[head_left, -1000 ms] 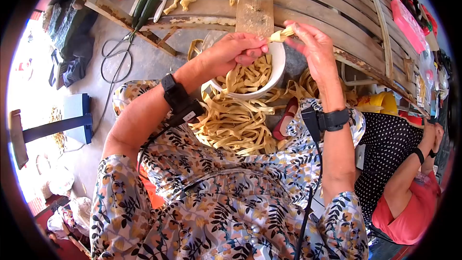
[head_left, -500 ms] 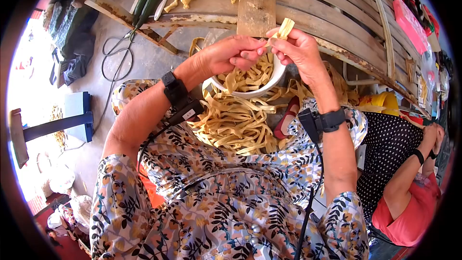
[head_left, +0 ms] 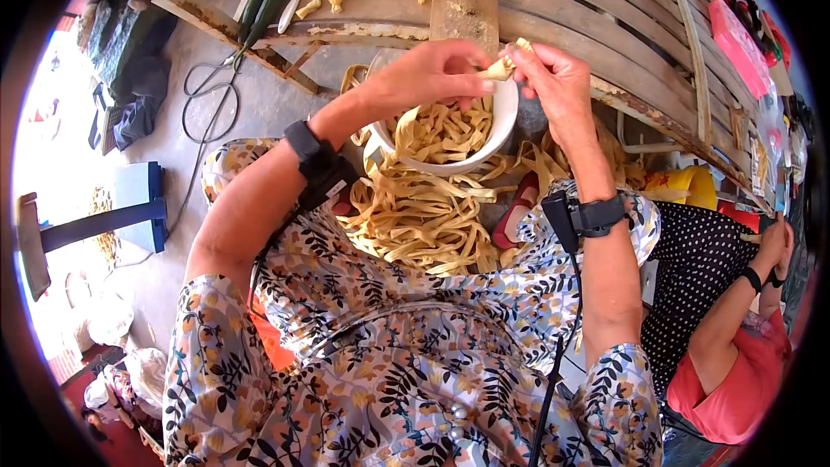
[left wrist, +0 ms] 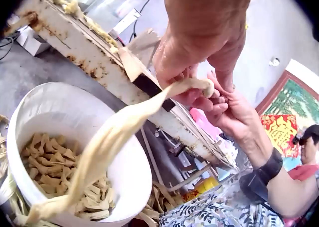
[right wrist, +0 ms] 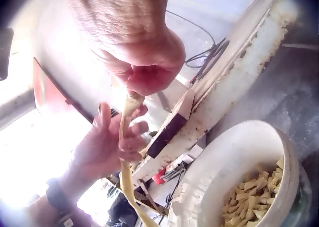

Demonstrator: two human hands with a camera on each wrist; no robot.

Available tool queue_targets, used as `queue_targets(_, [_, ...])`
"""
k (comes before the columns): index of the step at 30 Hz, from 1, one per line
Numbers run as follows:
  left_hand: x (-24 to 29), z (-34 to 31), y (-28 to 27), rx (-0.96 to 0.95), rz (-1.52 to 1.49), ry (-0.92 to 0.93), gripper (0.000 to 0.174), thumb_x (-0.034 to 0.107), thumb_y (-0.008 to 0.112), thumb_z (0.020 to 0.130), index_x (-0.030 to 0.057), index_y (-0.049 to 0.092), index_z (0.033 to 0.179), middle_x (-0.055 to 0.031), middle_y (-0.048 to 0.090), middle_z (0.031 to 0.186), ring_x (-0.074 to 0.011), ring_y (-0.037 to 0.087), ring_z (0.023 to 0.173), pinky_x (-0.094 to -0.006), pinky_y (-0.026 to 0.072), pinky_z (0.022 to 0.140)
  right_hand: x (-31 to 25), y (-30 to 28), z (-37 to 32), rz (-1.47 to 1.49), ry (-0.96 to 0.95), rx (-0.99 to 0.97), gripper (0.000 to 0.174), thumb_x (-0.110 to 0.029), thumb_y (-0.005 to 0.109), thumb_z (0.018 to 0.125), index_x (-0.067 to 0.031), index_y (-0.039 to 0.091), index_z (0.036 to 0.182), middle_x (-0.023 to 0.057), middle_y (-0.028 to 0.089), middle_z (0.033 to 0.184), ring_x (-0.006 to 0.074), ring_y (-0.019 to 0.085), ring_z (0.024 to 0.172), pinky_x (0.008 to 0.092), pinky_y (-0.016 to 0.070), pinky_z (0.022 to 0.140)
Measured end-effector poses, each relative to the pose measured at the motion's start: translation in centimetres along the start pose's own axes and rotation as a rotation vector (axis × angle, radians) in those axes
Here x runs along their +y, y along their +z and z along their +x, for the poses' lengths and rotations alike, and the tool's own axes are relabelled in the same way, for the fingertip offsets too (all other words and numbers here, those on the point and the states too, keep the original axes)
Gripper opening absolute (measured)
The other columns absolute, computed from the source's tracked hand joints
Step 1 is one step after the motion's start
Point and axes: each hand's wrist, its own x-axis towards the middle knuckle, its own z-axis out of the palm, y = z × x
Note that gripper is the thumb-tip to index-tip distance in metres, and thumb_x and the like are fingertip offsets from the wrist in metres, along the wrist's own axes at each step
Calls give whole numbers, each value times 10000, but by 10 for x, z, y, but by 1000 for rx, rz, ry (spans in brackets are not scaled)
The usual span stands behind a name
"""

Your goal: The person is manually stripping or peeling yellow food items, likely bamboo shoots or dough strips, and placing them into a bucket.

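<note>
Head view has us pinching a yellowish strip [head_left: 501, 69] in our right hand [head_left: 559, 86], near the bucket [head_left: 508, 117] of pieces [head_left: 441, 134]. Our left hand [head_left: 428, 78] is super close, but we honestly can't tell if it's gripping too.

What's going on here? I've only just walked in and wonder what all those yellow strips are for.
A seated person is working a long yellow strip over a white bucket. The right hand pinches it at a knot-like lump, while the left hand curls loosely round it. Short, knotted-looking pieces lie in the bucket, and longer strips are heaped beside it. What they're for, the pictures don't show.
</note>
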Motion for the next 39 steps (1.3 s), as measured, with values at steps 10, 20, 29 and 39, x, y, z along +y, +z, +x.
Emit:
queue_targets(10, [-8, 14, 2, -111, -365, -64, 238, 263, 501, 873, 45, 597, 877, 15, 539, 670, -41, 429, 534, -168, 353, 501, -7, 11, 0, 400, 39, -39, 138, -131, 622, 789, 6, 637, 776, 19, 542, 616, 64, 469, 508, 173, 311, 441])
queue_targets(20, [4, 1, -8, -52, -55, 21, 257, 224, 433, 914, 11, 577, 931, 0, 543, 711, -70, 494, 655, -188, 411, 617, -6, 0, 7, 350, 86, 57, 196, -212, 653, 778, -21, 640, 819, -25, 513, 629, 32, 439, 525, 147, 356, 472])
queue_targets(29, [-4, 1, -14, -82, -211, -81, 223, 174, 460, 897, -14, 581, 906, 14, 504, 679, -55, 425, 585, -181, 366, 543, 0, 13, -1, 432, 147, -139, 169, -120, 656, 758, -22, 619, 891, -8, 521, 640, 25, 423, 511, 151, 319, 442])
queue_targets(39, [5, -2, -25, -66, -163, -92, 168, 134, 483, 886, 16, 582, 951, -9, 585, 765, -51, 503, 630, -169, 409, 586, -9, 4, 12, 373, 178, -79, 173, -165, 641, 785, -1, 617, 831, 5, 519, 627, 33, 407, 488, 162, 313, 429])
